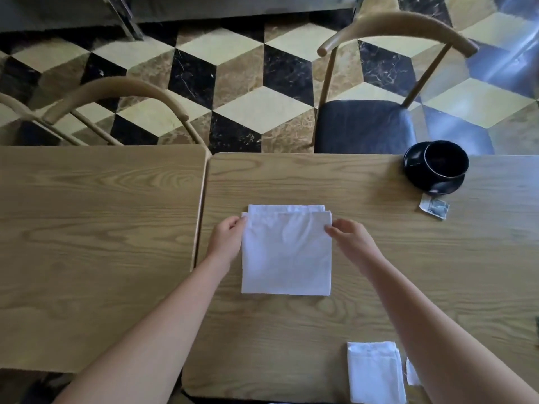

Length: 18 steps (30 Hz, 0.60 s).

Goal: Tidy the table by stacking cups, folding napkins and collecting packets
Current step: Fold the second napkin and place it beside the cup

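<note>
Both far corners of the white napkin point(286, 252) are being pinched, left hand point(226, 239) and right hand point(351, 237) equally near, fingers closed, mid-table.

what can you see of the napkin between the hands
The napkin is plain white cloth, folded into a rough square and lying flat on the right-hand wooden table. Its far edge shows offset layers. The left hand and right hand each touch a far corner at its sides.
</note>
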Available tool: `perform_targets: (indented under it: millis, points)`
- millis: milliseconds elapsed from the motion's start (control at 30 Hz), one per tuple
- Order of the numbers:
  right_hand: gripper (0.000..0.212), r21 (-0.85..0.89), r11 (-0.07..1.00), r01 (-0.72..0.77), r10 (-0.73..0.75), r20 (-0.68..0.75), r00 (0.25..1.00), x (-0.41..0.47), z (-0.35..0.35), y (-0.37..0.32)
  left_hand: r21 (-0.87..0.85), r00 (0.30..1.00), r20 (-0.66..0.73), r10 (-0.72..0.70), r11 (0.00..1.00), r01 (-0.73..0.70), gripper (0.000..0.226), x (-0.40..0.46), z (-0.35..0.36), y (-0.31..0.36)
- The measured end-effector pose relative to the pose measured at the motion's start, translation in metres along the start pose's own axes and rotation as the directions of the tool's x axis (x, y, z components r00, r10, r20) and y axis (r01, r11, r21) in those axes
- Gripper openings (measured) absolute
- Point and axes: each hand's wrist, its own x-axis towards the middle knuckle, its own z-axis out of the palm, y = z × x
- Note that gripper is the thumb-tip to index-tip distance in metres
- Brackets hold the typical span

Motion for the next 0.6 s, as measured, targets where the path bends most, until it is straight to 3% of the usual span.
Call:
perform_targets:
  millis: [400, 533, 600]
  points:
    - [0.009, -0.009, 0.996, -0.092, 0.092, -0.026, 0.995, 0.068, 0.018, 0.014, 0.067, 0.994, -0.105, -0.032, 0.997, 0.039, 0.021, 0.051, 0.024, 0.005]
    - [0.01, -0.015, 0.994, -0.108, 0.107, -0.091, 0.99, 0.061, 0.02, 0.024, 0.041, 0.992, -0.124, -0.033, 0.998, 0.038, 0.02, 0.053, 0.024, 0.0]
    - [0.02, -0.023, 0.995, -0.098, 0.092, -0.179, 0.979, 0.053, 0.022, 0.025, 0.052, 0.986, -0.162, -0.029, 0.998, 0.038, 0.024, 0.051, 0.025, -0.001]
